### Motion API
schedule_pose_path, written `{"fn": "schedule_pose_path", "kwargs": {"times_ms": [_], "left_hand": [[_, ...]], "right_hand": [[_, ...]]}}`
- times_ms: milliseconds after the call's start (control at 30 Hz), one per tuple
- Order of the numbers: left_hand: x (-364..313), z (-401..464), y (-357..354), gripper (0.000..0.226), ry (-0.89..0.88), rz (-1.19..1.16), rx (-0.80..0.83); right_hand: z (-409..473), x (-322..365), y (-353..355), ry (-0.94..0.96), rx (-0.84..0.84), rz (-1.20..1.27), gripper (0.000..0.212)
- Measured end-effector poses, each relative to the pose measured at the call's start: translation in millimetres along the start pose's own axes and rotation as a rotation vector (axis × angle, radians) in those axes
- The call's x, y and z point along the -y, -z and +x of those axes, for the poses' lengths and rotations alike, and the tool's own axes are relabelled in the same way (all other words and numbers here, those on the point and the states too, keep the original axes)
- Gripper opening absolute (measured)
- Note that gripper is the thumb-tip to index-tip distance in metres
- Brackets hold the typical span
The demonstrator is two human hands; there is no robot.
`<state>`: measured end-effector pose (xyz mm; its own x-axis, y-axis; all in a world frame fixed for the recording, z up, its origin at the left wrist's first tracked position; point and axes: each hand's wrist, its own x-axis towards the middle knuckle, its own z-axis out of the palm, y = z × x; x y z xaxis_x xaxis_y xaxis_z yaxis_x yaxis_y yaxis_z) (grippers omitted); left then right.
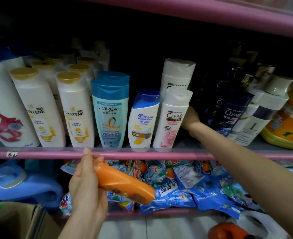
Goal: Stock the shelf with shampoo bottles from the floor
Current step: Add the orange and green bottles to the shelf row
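Your left hand [86, 185] is wrapped around the orange bottle [125, 182], holding it tilted below the pink shelf rail [142, 155], in front of the detergent packets [185, 187]; your right hand [191, 118] has gone in behind the white CLEAR bottle [172, 119], fingers hidden, so whether they grip or merely push cannot be told; judge the gap first, since the front row stands packed from the Pantene bottles [76, 109] through to the dark CLEAR bottles [228, 114]; ease the neighbours aside with the right hand without toppling them; bring the orange bottle upright, lift it over the rail, set it down label outward; release only once it stands steady
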<state>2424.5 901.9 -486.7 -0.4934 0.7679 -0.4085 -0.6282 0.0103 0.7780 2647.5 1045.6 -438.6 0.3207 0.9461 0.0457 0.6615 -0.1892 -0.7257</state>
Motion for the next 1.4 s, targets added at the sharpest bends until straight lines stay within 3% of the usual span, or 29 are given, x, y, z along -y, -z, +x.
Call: {"fn": "schedule_pose_path", "kwargs": {"times_ms": [100, 267, 400, 533, 667, 767, 833, 967, 1033, 1167, 1300, 1400], "left_hand": [[15, -22, 3, 0.026, -0.177, 0.065, 0.058], [37, -54, -1, 0.028, -0.327, 0.221, 0.167], [44, -87, -3, 0.029, -0.412, 0.335, 0.361], [41, -113, -34, 0.026, -0.470, 0.362, 0.433], [28, -140, -78, 0.023, -0.468, 0.313, 0.566], [12, -154, -107, 0.029, -0.516, 0.470, 0.722], [-4, -155, -124, 0.029, -0.678, 0.693, 0.860], [-46, -144, -164, 0.029, -1.197, 1.352, 1.066], [-59, -138, -185, 0.029, -1.301, 1.489, 1.040], [-55, -125, -208, 0.047, -1.232, 1.459, 0.921], [-30, -111, -202, 0.026, -1.524, 1.682, 0.664], [-20, -101, -197, 0.039, -1.583, 1.834, 0.653]], "right_hand": [[-29, -5, 20, 0.052, 0.039, -0.011, 0.022], [-102, -30, 48, 0.157, 0.135, 0.003, 0.050], [-166, -54, 51, 0.211, 0.351, 0.035, 0.050], [-201, -61, 59, 0.385, 0.579, 0.012, 0.064], [-215, -56, 72, 0.425, 0.401, 0.091, 0.042], [-202, -57, 84, 0.390, 0.266, 0.302, 0.031], [-186, -59, 90, 0.407, 0.215, 0.362, 0.033], [-147, -51, 90, 0.412, 0.090, 0.364, 0.031], [-127, -44, 84, 0.422, 0.023, 0.359, 0.034], [-99, -39, 66, 0.454, -0.038, 0.351, 0.038], [-80, -46, 50, 0.427, -0.040, 0.337, 0.040], [-70, -55, 43, 0.400, 0.024, 0.309, 0.046]]}}
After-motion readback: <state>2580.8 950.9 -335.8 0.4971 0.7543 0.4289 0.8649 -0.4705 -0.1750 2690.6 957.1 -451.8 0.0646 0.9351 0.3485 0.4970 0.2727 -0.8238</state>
